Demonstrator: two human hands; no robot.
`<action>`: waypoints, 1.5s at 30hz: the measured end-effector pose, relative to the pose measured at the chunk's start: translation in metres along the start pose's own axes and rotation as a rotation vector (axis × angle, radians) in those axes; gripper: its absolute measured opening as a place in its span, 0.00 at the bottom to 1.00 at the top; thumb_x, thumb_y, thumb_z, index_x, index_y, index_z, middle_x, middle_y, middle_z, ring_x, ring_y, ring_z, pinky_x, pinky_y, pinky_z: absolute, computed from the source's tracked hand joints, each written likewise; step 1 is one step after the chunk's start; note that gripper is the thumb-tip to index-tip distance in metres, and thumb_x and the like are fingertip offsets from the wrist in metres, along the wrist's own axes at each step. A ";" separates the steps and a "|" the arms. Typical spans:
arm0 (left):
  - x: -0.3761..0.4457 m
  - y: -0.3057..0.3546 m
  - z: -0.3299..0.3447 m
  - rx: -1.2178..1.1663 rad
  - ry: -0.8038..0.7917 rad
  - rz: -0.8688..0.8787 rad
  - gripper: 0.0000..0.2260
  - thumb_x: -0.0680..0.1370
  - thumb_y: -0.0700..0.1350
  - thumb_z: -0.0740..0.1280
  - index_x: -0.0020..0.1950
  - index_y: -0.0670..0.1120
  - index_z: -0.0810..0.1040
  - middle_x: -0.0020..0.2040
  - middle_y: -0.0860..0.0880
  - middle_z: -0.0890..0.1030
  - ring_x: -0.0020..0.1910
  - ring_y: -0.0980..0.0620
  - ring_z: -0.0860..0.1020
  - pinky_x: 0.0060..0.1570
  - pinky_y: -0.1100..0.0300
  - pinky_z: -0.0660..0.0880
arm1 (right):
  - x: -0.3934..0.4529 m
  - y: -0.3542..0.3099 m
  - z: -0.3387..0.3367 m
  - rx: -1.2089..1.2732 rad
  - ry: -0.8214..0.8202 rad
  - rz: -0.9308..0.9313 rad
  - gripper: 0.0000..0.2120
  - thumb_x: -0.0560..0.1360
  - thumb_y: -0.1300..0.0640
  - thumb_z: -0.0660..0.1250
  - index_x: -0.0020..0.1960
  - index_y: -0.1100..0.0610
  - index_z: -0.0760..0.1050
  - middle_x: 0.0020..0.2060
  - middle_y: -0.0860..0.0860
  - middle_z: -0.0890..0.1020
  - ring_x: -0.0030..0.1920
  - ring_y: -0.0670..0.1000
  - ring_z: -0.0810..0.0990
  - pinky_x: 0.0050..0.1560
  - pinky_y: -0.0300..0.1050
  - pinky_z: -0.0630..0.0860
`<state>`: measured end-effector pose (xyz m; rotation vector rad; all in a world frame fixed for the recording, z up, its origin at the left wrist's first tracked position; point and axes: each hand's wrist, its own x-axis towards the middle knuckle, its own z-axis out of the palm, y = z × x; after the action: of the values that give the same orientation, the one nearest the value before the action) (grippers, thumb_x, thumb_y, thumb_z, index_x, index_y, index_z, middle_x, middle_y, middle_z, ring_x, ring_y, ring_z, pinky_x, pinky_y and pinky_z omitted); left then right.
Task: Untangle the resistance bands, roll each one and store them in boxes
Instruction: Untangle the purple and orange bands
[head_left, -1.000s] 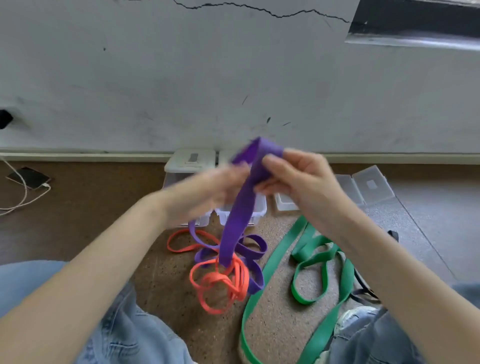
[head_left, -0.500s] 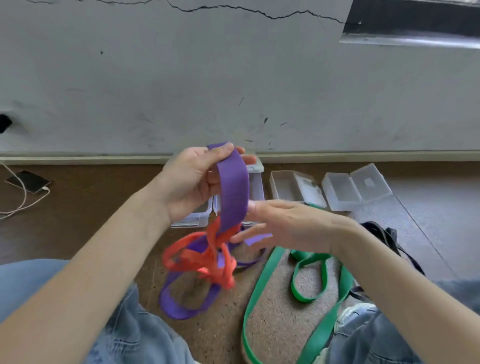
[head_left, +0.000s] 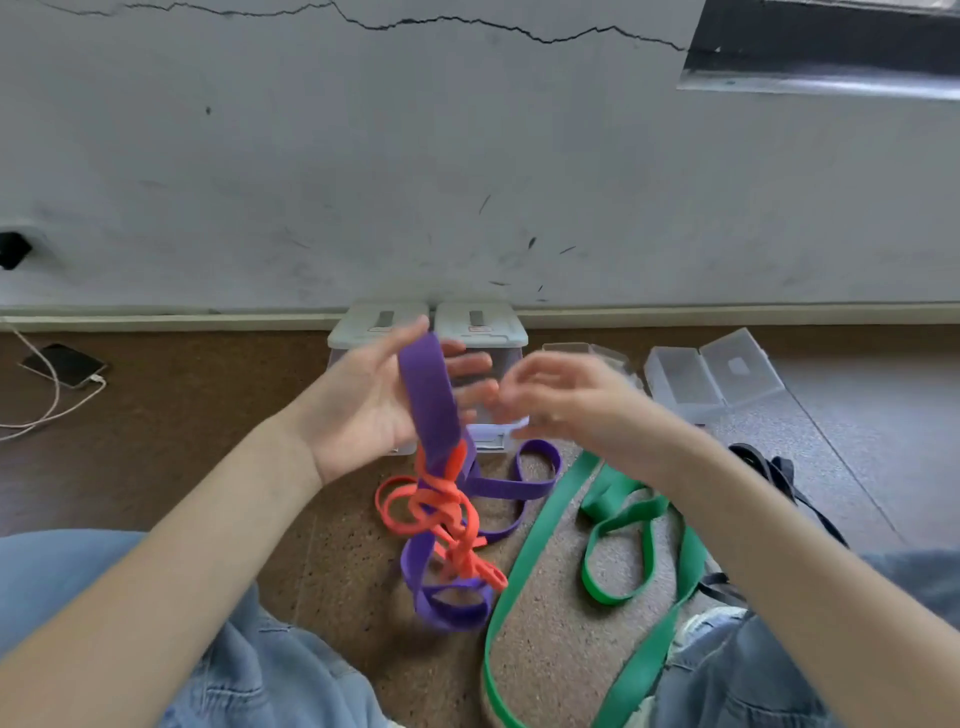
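Grey plaster wall (head_left: 467, 171) fills the upper half of the frame, with a thin crack (head_left: 467, 23) running along its top and a dark window recess (head_left: 826, 47) at the upper right. Below a pale skirting strip, brown speckled floor (head_left: 550, 660) takes the lower half, meeting smoother grey flooring at the right. Blue denim knees sit in both bottom corners. A green band (head_left: 524, 566) loops across the lower right beside a black strap (head_left: 763, 462). At centre the purple band (head_left: 431, 395) hangs over the left hand (head_left: 374, 400), whose fingers are spread and loosely curved behind the strip, thumb up beside it; its lower loops lie on the floor tangled with the orange band (head_left: 441, 514). The right hand (head_left: 571, 400) is blurred just right of the band, fingers loosely curved and holding nothing. Two lidded white boxes (head_left: 478, 325) stand against the wall behind the hands, open clear boxes (head_left: 711, 374) to their right. A phone (head_left: 65, 364) with its cable lies at the left edge.
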<state>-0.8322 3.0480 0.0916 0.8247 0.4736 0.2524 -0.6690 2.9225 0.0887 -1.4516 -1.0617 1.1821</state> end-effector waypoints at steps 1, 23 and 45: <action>-0.001 0.006 0.003 -0.062 -0.012 0.040 0.22 0.74 0.53 0.62 0.62 0.39 0.70 0.51 0.41 0.83 0.49 0.44 0.83 0.49 0.47 0.80 | 0.000 0.008 0.002 -0.152 -0.057 0.043 0.08 0.73 0.62 0.68 0.52 0.58 0.77 0.49 0.55 0.83 0.51 0.52 0.81 0.54 0.47 0.78; 0.000 -0.011 0.013 0.661 0.194 0.176 0.19 0.68 0.59 0.67 0.49 0.47 0.81 0.41 0.47 0.85 0.36 0.52 0.83 0.37 0.58 0.79 | -0.003 -0.009 0.000 0.010 -0.080 0.109 0.19 0.68 0.37 0.65 0.50 0.50 0.80 0.47 0.49 0.84 0.48 0.49 0.83 0.51 0.42 0.78; 0.004 0.018 -0.017 0.842 0.486 0.017 0.25 0.74 0.63 0.61 0.57 0.44 0.75 0.45 0.42 0.82 0.42 0.53 0.80 0.45 0.60 0.78 | -0.002 -0.016 -0.013 0.174 0.162 0.062 0.11 0.73 0.74 0.56 0.42 0.62 0.73 0.30 0.56 0.74 0.30 0.51 0.75 0.35 0.45 0.77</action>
<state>-0.8374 3.0722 0.0936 1.5996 1.0641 0.2699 -0.6575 2.9214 0.1054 -1.4257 -0.7889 1.1490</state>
